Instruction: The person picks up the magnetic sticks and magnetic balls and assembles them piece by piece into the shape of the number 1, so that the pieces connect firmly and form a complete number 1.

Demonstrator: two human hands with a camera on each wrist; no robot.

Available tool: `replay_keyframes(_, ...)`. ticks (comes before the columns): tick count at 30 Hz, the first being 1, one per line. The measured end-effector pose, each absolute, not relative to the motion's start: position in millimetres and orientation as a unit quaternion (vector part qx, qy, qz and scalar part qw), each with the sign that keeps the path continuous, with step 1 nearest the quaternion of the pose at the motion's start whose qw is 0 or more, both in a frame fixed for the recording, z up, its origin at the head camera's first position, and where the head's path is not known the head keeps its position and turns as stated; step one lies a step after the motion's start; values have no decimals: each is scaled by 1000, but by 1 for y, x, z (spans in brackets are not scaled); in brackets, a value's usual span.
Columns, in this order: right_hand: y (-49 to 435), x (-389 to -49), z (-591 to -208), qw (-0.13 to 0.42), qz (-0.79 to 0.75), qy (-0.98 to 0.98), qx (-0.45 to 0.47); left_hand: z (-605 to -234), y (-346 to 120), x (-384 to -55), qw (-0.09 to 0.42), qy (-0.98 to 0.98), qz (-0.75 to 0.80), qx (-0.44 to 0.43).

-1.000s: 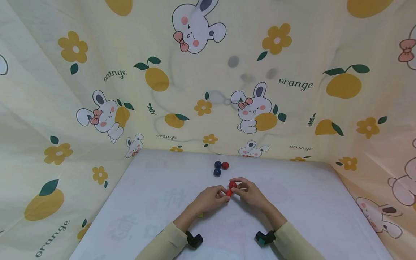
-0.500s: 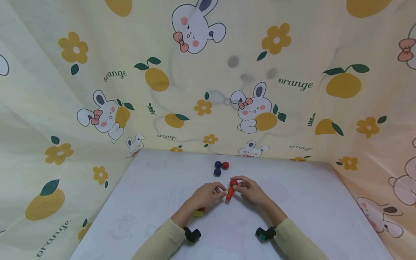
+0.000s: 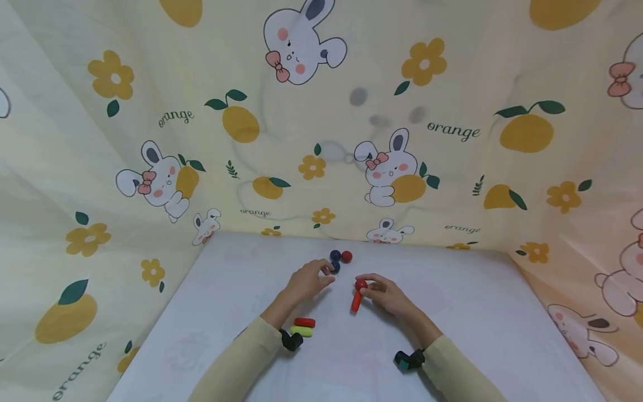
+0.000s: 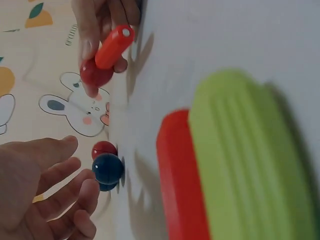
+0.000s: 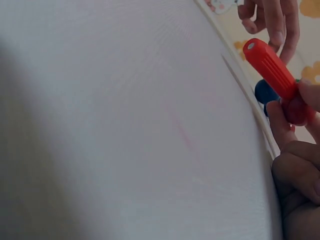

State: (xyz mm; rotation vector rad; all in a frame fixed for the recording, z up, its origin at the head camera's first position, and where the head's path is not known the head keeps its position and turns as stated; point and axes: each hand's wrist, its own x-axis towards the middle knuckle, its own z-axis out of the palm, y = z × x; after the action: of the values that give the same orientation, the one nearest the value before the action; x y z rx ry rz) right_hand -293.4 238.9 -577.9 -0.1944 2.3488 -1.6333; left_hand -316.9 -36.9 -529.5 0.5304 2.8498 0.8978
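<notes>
- And here's the right hand (image 3: 385, 295), right of the middle of the table (image 3: 361, 363), its grip pinching a red ball (image 3: 361, 285) between thumb and fingers!
- Out of that ball juts a red stick (image 3: 356, 302), end against ball, slanting toward the near side and a touch left, a pale dot on its free tip.
- Over to the left hand (image 3: 307, 282), farther in: this grip is released, thumb and fingers parted and lightly bent.
- Its fingertips are right beside the nearer blue ball (image 3: 335, 267); whether they touch it, I can't tell.
- Just behind sits the farther blue ball (image 3: 335, 255), with a second red ball (image 3: 346, 257) close on its right, a tight trio near the table's far edge.
- Down on the near left, by the left sleeve (image 3: 241, 357), a shorter-looking red bar (image 3: 305, 322) lies crosswise, and close on its near side, a lime bar (image 3: 301, 331).
</notes>
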Motion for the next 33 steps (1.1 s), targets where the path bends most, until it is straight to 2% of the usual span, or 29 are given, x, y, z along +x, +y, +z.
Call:
replay_keyframes(3, 237, -293, -578, 138, -565, 811, -64, -531, -37, -324, 28, 945, 271, 180)
replay_keyframes(7, 236, -293, -579, 138, -564, 812, -60, -531, -36, -330, 20, 948, 257, 186)
replay_keyframes(19, 234, -291, -577, 136, -563, 814, -39, -532, -34, -344, 35, 957, 204, 204)
replay_keyframes(33, 236, -292, -577, 148, -562, 812, -57, -531, -24, -350, 53, 963, 171, 202)
